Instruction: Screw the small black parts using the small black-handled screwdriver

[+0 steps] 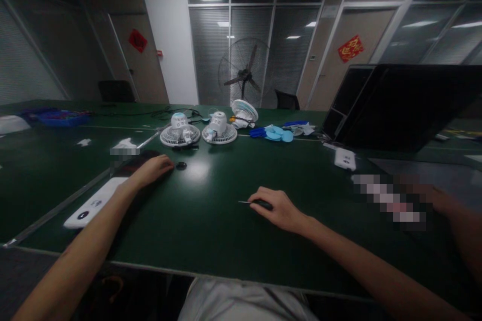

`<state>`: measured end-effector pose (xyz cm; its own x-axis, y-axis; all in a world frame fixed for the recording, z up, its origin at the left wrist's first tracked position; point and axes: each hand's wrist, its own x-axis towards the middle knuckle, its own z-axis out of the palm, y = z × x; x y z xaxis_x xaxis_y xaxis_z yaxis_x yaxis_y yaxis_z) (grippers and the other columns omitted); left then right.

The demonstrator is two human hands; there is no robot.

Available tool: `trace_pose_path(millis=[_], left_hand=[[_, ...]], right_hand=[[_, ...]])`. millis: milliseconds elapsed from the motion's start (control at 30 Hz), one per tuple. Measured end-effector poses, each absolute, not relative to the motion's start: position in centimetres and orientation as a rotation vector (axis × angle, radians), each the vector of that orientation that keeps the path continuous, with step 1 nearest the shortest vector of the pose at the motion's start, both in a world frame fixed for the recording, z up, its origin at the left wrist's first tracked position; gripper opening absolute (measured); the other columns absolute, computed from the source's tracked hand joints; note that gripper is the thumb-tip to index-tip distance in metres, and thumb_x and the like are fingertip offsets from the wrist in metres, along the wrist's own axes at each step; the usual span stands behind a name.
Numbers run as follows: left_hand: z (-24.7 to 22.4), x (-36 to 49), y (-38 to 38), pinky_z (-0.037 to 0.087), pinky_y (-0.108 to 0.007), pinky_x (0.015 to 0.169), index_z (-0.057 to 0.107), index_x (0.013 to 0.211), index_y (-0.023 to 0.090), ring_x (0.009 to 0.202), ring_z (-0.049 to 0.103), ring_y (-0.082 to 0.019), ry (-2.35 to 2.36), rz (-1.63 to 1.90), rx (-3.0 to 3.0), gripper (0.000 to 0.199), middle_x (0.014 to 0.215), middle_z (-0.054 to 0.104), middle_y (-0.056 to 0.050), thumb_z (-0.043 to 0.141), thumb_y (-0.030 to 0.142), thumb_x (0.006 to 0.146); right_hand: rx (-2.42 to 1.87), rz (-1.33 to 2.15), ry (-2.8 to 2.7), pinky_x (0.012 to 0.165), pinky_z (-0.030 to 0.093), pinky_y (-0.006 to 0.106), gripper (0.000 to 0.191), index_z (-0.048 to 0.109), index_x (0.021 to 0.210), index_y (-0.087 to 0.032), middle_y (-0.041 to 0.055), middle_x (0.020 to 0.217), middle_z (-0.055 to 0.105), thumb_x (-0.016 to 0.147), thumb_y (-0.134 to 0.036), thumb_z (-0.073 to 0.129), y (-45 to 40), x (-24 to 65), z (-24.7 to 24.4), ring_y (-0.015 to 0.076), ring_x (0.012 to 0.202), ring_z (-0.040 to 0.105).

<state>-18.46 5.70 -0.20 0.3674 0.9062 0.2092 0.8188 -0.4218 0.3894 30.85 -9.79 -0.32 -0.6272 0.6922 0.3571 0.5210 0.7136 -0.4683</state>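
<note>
On the green table (211,220), my right hand (276,208) is closed round a small screwdriver (262,204), its thin metal shaft pointing left. My left hand (156,168) reaches to the left of the middle, fingers together and bent down at the table; what they hold, if anything, is hidden. Just right of those fingertips lies a small black ring-shaped part (181,165). A long white device (96,203) with a dark round button lies under and beside my left forearm.
Small white fans (219,133) stand behind, near light-blue fan blades (277,134). A large black monitor (406,108) stands at the right, with a small white box (345,159) before it. Another person's arm (461,225) is at the right edge. A blue tray (64,119) sits far left.
</note>
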Motion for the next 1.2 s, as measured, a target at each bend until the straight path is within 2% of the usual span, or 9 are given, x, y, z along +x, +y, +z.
trace_pose_path(millis=[233,600,733,1000,1200], left_hand=[[-0.9,-16.1,5.6,0.055,-0.037,0.085,0.071,0.105,0.020,0.094,0.072,-0.029,1.596,0.900,2.322,0.057,0.106,0.077,-0.011,0.051,0.071,0.091],[-1.2,-14.1,5.1,0.054,-0.037,0.090,0.079,0.100,0.021,0.094,0.072,-0.028,1.543,1.099,2.242,0.050,0.103,0.080,-0.008,0.062,0.067,0.086],[-1.4,-13.7,5.2,0.054,-0.036,0.088,0.080,0.104,0.020,0.089,0.073,-0.027,1.640,1.099,2.091,0.054,0.106,0.081,-0.008,0.065,0.067,0.083],[-1.4,-14.0,5.0,0.054,-0.036,0.094,0.082,0.107,0.020,0.103,0.074,-0.031,1.677,1.071,1.961,0.051,0.110,0.081,-0.009,0.070,0.061,0.078],[-1.7,-14.5,5.3,0.053,-0.035,0.092,0.080,0.113,0.021,0.101,0.074,-0.030,1.736,1.034,2.032,0.052,0.110,0.080,-0.008,0.063,0.060,0.084]], right_hand=[[-0.944,0.439,-2.400,0.078,0.052,0.027,0.021,0.069,0.118,-0.021,0.0043,0.106,0.070,0.107,-0.035,0.058,-9.8,30.9,-0.3,0.0170,0.088,0.067],[-0.916,0.457,-2.402,0.077,0.052,0.027,0.022,0.068,0.119,-0.021,0.0047,0.106,0.069,0.107,-0.035,0.058,-9.7,31.0,-0.6,0.0170,0.087,0.066],[-0.923,0.459,-2.408,0.076,0.051,0.027,0.022,0.068,0.120,-0.021,0.0048,0.107,0.069,0.108,-0.036,0.057,-9.7,31.1,-0.6,0.0170,0.087,0.066],[-0.923,0.422,-2.409,0.076,0.051,0.028,0.020,0.069,0.118,-0.021,0.0040,0.105,0.070,0.107,-0.035,0.059,-9.6,31.0,-0.7,0.0169,0.086,0.066],[-0.928,0.422,-2.414,0.077,0.052,0.027,0.020,0.069,0.118,-0.021,0.0042,0.106,0.069,0.107,-0.035,0.059,-9.6,30.9,-0.6,0.0169,0.087,0.067]])
